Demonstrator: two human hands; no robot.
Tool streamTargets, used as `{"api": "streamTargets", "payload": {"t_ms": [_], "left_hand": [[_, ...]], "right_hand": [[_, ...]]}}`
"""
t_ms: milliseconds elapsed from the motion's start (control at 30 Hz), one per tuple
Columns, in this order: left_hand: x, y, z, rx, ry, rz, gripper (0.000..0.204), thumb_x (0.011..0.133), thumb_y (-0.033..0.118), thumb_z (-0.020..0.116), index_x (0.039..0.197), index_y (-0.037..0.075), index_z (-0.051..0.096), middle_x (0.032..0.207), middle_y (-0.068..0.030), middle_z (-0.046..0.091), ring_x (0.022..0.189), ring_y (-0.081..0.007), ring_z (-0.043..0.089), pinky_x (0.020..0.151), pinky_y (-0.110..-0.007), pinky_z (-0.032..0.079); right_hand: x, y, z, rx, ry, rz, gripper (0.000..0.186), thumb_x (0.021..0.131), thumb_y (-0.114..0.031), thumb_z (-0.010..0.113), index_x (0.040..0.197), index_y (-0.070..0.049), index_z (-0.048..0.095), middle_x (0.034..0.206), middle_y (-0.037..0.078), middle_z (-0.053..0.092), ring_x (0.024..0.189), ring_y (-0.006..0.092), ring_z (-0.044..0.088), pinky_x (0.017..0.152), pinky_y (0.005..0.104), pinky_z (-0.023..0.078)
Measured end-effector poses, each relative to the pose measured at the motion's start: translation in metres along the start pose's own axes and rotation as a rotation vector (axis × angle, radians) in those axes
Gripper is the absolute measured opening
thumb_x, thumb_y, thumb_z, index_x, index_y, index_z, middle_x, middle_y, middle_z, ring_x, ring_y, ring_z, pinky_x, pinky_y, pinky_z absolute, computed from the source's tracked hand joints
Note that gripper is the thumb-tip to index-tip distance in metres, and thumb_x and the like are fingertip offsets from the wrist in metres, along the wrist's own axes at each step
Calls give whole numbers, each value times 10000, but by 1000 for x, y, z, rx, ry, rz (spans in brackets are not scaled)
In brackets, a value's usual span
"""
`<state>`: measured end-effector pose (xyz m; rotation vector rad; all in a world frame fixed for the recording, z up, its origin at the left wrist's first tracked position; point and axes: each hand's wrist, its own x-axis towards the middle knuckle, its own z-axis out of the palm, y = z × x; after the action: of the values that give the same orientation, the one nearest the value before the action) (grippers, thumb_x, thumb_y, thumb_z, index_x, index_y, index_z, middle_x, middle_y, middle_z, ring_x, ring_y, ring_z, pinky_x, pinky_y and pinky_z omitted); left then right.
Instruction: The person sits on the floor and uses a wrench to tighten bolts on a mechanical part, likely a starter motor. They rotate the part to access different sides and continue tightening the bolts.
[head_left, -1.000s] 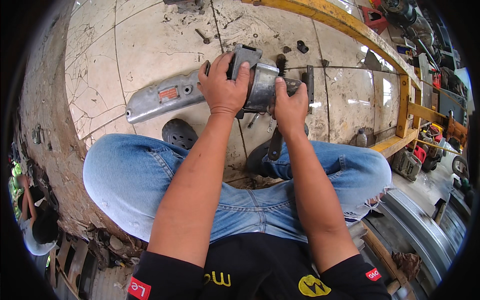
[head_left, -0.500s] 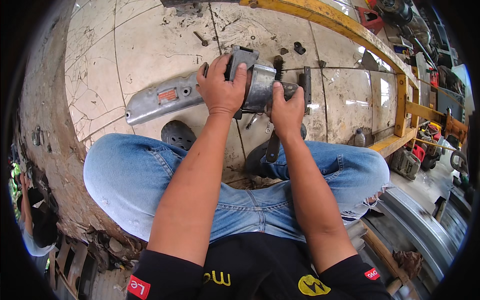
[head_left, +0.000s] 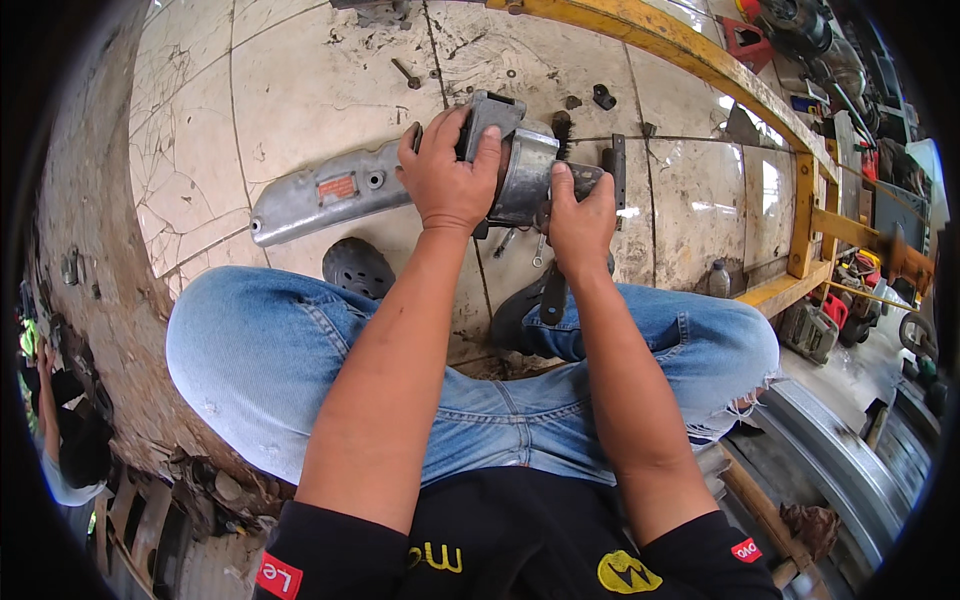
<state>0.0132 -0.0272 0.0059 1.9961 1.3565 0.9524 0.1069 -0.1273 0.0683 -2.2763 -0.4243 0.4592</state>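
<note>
In front of me is a heavy metal machine part [head_left: 528, 172] with a cylindrical silver-and-dark body, a boxy grey end and a narrower dark end. My left hand [head_left: 447, 175] is wrapped over its boxy end, thumb on top. Around the narrower end on the right closes my right hand [head_left: 582, 220], its thumb lying along the top. A long grey metal cover [head_left: 325, 200] with a red label and a round hole lies on the tiles; its right end disappears behind my left hand. The underside of the part is hidden.
A dark flat bar [head_left: 553, 295] and a small wrench [head_left: 539, 250] lie near my right shoe. Beyond are a bolt [head_left: 405, 73], a small black fitting [head_left: 603, 97] and a brush [head_left: 561, 130]. A yellow metal frame [head_left: 700, 65] crosses the far right; a bottle [head_left: 719, 278] stands beside it.
The view has shifted very slightly. Both hands keep the same grip on the metal part, with no clear movement of it.
</note>
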Motion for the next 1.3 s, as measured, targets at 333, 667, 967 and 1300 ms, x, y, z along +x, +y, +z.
{"api": "streamTargets", "payload": {"t_ms": [333,667,967,1300], "left_hand": [[0,0,-1,9,3,1,389,896,392,655,1152,100,670,1121,-102,691,1088,-311,584,1101,-458,321],[-4,-4,1,-39,-123,-150,479,864,492,664,1232,185,653,1314,18,619,1326,-412,373,1084,-637,237],[-2,-6,2,-35,-112,-145,471,871,503,655,1219,186,656,1305,10,625,1316,-409,385,1073,-612,273],[-3,2,-2,7,3,-17,413,895,423,660,1152,101,673,1123,-106,692,1098,-352,563,1100,-460,327]], "right_hand": [[-1,15,5,4,12,-82,377,922,-303,684,945,33,514,883,256,658,811,386,663,740,449,509],[11,-4,11,-58,-92,29,417,905,-336,688,962,39,513,898,300,659,867,479,652,768,498,497],[2,18,-2,32,-76,98,389,917,-307,684,963,39,513,879,251,654,777,424,658,736,484,504],[-5,11,-2,347,-101,97,281,952,-258,662,935,-6,538,733,83,637,520,148,622,408,290,467]]}}
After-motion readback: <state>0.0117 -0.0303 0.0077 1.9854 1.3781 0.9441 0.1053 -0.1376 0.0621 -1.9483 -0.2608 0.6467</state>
